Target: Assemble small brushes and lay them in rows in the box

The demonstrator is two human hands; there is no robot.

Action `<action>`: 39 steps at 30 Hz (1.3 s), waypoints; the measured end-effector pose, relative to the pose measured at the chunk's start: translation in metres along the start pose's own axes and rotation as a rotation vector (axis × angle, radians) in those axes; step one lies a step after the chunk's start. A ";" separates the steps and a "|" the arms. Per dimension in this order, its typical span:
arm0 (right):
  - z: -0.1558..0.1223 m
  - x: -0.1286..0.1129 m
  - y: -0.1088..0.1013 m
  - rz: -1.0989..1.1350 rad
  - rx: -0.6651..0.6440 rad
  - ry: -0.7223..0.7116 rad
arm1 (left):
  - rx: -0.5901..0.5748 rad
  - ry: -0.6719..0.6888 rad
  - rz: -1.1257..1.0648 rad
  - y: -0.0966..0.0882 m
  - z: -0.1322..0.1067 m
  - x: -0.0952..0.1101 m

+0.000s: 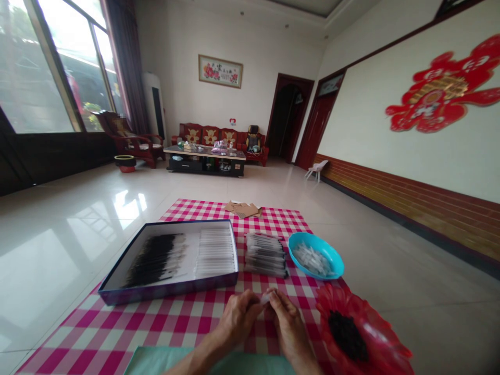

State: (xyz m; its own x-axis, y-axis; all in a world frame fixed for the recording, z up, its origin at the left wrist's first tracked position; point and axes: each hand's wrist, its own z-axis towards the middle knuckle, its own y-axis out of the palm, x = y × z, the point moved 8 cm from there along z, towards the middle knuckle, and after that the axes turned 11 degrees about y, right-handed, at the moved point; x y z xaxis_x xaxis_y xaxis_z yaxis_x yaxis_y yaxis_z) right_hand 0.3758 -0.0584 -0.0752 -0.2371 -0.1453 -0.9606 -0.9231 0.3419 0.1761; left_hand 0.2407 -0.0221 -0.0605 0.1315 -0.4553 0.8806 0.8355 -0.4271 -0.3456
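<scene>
My left hand (239,314) and my right hand (288,319) meet over the near part of the table, fingers closed. Between their fingertips is a small translucent white plastic piece (265,299), mostly covered by the fingers, so its exact kind cannot be made out. Just beyond the hands lies a pile of pen-like sticks (266,254) with clear bodies and dark ends. A shallow box (167,289) to the left holds slim black sticks (154,258) and a row of whitish translucent tubes (214,250).
At the right, a blue bowl (338,260) holds clear plastic pieces (312,259). Nearer stands a red flower-shaped bowl (385,333) with small black parts (347,333). Torn cardboard (244,209) lies at the far edge of the checked tablecloth (187,325). Green cloth (156,359) lies nearest me.
</scene>
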 end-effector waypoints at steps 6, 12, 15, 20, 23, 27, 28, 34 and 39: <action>-0.005 -0.004 0.015 0.136 -0.188 0.005 | -0.311 -0.439 -0.754 0.029 -0.010 -0.022; -0.002 0.000 0.015 0.182 -0.166 0.042 | -0.057 -0.147 -0.311 0.008 0.002 -0.009; -0.001 0.006 0.009 0.089 -0.057 0.054 | 0.070 0.021 0.106 -0.004 0.001 0.005; -0.003 0.012 0.007 0.097 0.003 0.007 | 0.057 0.178 0.390 -0.001 0.001 0.022; 0.002 0.015 0.006 0.274 -0.041 0.045 | 0.062 0.100 0.246 0.004 0.000 0.020; 0.013 0.020 -0.009 0.542 0.029 0.150 | 0.025 -0.301 -0.221 0.022 -0.015 -0.012; 0.014 0.020 -0.009 0.554 0.025 0.159 | 0.015 -0.357 -0.311 0.027 -0.019 -0.018; 0.003 0.005 0.007 0.263 -0.047 0.029 | 0.146 -0.189 -0.372 0.010 -0.014 -0.025; -0.004 -0.025 0.004 -0.073 0.032 -0.081 | 0.155 -0.029 -0.294 0.002 -0.011 -0.021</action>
State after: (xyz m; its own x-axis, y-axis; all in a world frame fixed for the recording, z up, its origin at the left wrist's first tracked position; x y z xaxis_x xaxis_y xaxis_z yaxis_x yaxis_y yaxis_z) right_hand 0.3771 -0.0576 -0.0497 -0.1433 -0.0958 -0.9850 -0.9264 0.3632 0.0995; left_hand 0.2333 -0.0221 -0.0829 -0.1140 -0.3072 0.9448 0.9109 -0.4119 -0.0240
